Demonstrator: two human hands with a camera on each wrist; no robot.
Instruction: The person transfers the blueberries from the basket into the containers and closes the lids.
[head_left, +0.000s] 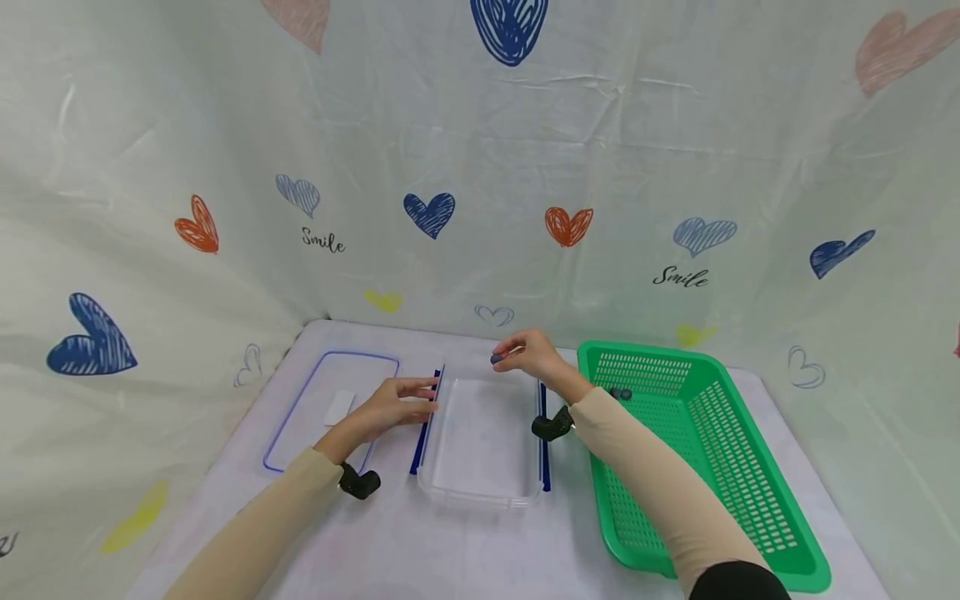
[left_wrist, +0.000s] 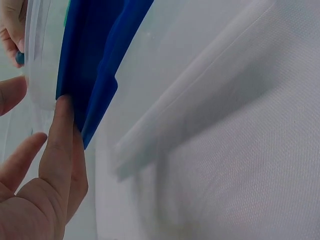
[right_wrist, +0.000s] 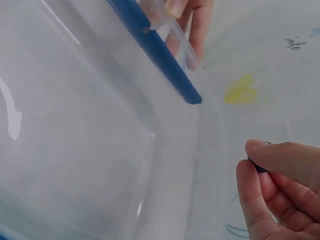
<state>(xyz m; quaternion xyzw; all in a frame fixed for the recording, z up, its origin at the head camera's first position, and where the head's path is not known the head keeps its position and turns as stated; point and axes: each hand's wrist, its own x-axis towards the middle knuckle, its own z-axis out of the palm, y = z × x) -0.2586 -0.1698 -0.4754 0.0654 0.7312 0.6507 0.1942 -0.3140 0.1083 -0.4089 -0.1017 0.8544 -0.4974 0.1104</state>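
Observation:
A clear plastic box (head_left: 480,498) with blue side clips stands in the middle of the table. At its left side is my left hand (head_left: 384,408), fingers extended, fingertips against the left blue clip (left_wrist: 102,65). My right hand (head_left: 531,354) is raised over the far right corner of the box. Between its thumb and index finger it pinches a small dark blue ball (right_wrist: 261,168), much like a blueberry. The inside of the box shows bare in the head view.
To the left lies a clear lid with a blue rim (head_left: 281,429), a white label (head_left: 340,407) on it. A green perforated basket (head_left: 611,529) stands at the right, with a few dark balls (head_left: 626,394) near its left wall, partly behind my right arm. A heart-patterned curtain (head_left: 495,150) hangs behind.

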